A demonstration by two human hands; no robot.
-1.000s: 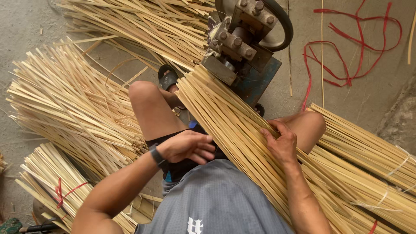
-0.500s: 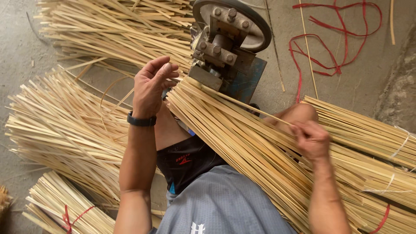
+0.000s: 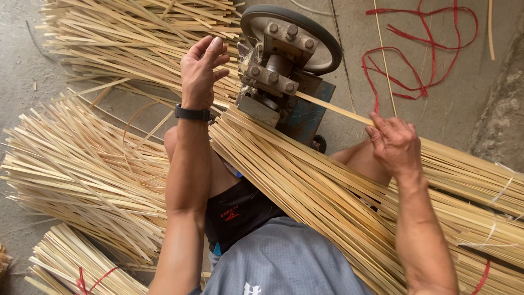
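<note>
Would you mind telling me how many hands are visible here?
2. The left hand is raised open beside the metal machine; the right hand pinches a bamboo strip that runs into that machine. None seem hidden.

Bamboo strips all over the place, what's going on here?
A seated person feeds a single bamboo strip with the right hand into a small metal machine with a wheel. The left hand is raised, open, beside the machine. A thick bundle of strips lies across their lap, with more piles on the floor.
</note>
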